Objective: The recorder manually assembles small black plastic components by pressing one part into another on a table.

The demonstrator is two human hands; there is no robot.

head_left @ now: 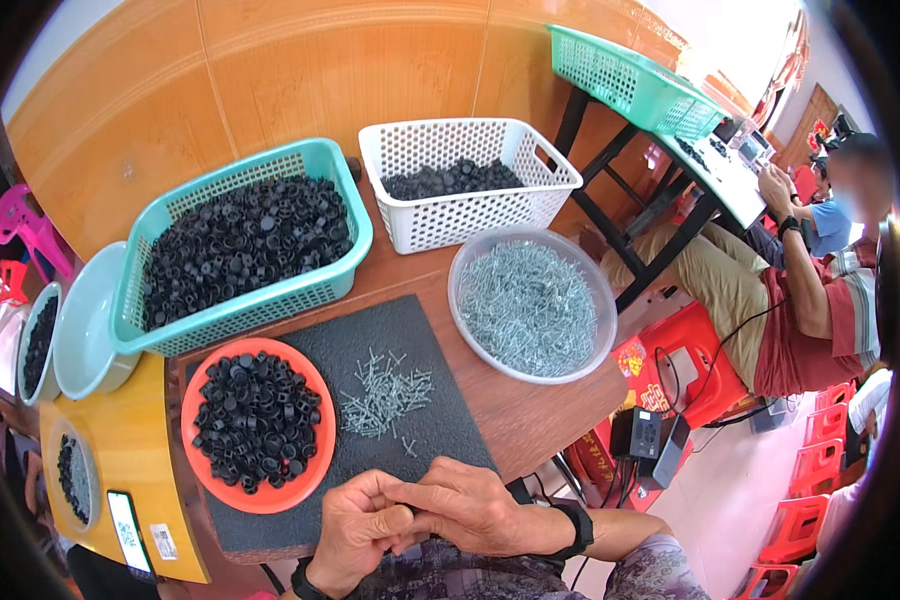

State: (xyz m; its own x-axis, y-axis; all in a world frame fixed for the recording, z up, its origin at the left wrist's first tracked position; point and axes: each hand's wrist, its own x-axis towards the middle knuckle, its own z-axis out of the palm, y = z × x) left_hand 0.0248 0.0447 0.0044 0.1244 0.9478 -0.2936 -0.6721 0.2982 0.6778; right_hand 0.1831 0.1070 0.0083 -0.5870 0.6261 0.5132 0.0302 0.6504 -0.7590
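Hands, two, lower centre of the frame. Left hand (355,525) and right hand (475,510): bare, fingers curled, fingertips brought together; a small dark spot shows between them, but whether either grasps a part cannot be told. Held close in front of the body, just below the mat's near edge, presumably for fine fingerwork near the supplies.

Mat (395,325), dark, flat on the wooden table (510,425); likely a non-slip, contrasting surface.

Black plastic parts (255,420), ring- or cap-like, heaped on a red plate (210,480), left of centre; the plate apparently keeps a working portion within reach.

Loose screws (385,395), silver, possibly nails, in a small pile right of the plate; spread thinly, perhaps for easy picking.

Translucent bowl (540,378), right of centre, full of similar metal pieces; set farther off, seemingly as bulk stock.

Teal basket (260,312), upper left, and white basket (470,215), upper centre: both hold more black pieces, likely reserve.

Pale teal bowl (90,330), left edge, tilted in view.

Phone (128,530), lower left, screen lit, lying apart from the parts.

Co-worker (820,290), right side, seated, hands raised near another table.
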